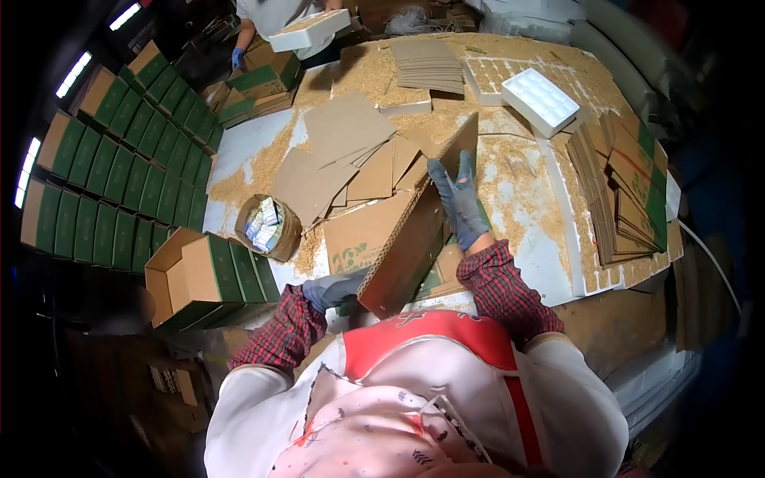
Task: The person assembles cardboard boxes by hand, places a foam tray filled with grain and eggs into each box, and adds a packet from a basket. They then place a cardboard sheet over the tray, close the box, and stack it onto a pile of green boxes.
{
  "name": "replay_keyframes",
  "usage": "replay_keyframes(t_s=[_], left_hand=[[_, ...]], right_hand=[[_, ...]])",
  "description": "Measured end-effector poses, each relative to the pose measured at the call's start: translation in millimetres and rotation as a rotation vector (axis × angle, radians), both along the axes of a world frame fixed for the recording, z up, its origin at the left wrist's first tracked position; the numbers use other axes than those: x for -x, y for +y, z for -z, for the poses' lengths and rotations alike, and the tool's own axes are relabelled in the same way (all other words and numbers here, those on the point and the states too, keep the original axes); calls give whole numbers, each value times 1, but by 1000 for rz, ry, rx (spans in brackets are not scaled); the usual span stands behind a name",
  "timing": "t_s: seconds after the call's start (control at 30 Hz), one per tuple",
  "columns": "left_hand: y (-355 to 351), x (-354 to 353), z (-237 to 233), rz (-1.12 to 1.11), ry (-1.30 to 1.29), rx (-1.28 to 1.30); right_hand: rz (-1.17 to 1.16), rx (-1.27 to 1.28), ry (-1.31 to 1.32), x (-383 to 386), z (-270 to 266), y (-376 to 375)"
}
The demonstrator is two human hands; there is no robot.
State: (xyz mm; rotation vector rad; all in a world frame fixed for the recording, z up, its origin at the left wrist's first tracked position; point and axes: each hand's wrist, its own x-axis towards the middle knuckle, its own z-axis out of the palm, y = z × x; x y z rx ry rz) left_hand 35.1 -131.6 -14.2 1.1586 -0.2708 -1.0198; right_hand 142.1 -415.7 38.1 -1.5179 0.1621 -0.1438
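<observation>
Between my two gloved hands a brown cardboard box point(414, 251) stands tilted over the table's front edge. My left hand point(336, 290) is at its lower left end, its fingertips partly hidden behind the cardboard. At the upper right end, my right hand point(460, 195) lies against the box's side with its fingers spread. A brown cardboard flap with green print point(358, 235) extends to the left of the box. More flat cardboard with green parts lies under and to the right of it.
Loose grey-brown sheets point(343, 131) lie behind the box. A round tub of small packets point(269, 229) stands left. Green-brown boxes point(119, 171) are stacked far left, folded cartons point(621, 191) right. A white foam tray point(540, 102) is at back right; a co-worker point(279, 16) holds another.
</observation>
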Motion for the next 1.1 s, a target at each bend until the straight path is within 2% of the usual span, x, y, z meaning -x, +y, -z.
replay_keyframes(t_s=[0.07,0.1,0.13,0.17,0.27,0.3,0.33,0.4,0.43,0.47,0.57,0.67,0.7,0.77,0.8,0.83,0.87,0.9,0.93,0.97,1.0,1.03,1.07,1.1], left_hand=[[-17,5,-41,-44,214,60],[-30,0,-51,-83,328,298],[-44,-2,-60,-126,450,536],[-54,-3,-74,-241,298,289],[-60,-9,-80,-182,-105,-173],[-49,-10,-63,-227,110,-97],[-51,-6,-66,-294,83,-16],[-56,-4,-84,-414,12,136],[-59,-4,-87,-582,18,85],[-56,-13,-87,-642,-142,38],[-61,-32,-93,-847,-201,43],[-41,-65,-31,-877,-655,-449],[-48,-76,-45,-953,-586,-325],[-85,-76,-86,-1004,-1147,-400],[-90,-84,-92,-824,-1600,-483],[-100,-97,-98,-332,-1674,-397],[-117,-100,-85,-84,-1645,-420],[-124,-111,-54,122,-1452,-415],[-129,-119,-32,233,-1381,-407],[-129,-131,-23,177,-972,-303],[-127,-138,-19,126,-556,-196],[-121,-131,-41,-106,267,108],[-107,-140,-61,28,198,320],[-80,-134,-62,-3,-102,173]], right_hand=[[-200,-320,110,-20,24,-7],[-279,-317,164,-13,6,-10],[-269,-224,148,-7,12,-9],[-258,-131,134,0,14,-8],[-223,-141,49,44,4,-23],[-191,-173,-4,57,5,-29],[-152,-153,-63,65,13,-39],[-237,53,13,87,-10,-60],[-266,164,-13,95,-28,-65],[-295,277,-39,103,-46,-69],[-530,518,-134,92,-45,-93],[-852,654,-164,50,-5,-108],[-960,697,-162,31,9,-109],[-1126,519,65,20,-16,-108],[-1190,441,188,15,-28,-107],[-1159,325,76,21,-20,-118],[-1134,218,-41,26,-15,-125],[-957,138,-17,31,-8,-123],[-773,53,-7,37,-2,-120],[-596,-27,-13,43,4,-118],[-304,-216,201,48,14,-104],[-174,13,169,46,29,-90],[-45,621,-37,35,69,-83],[-86,483,90,35,90,-74]])
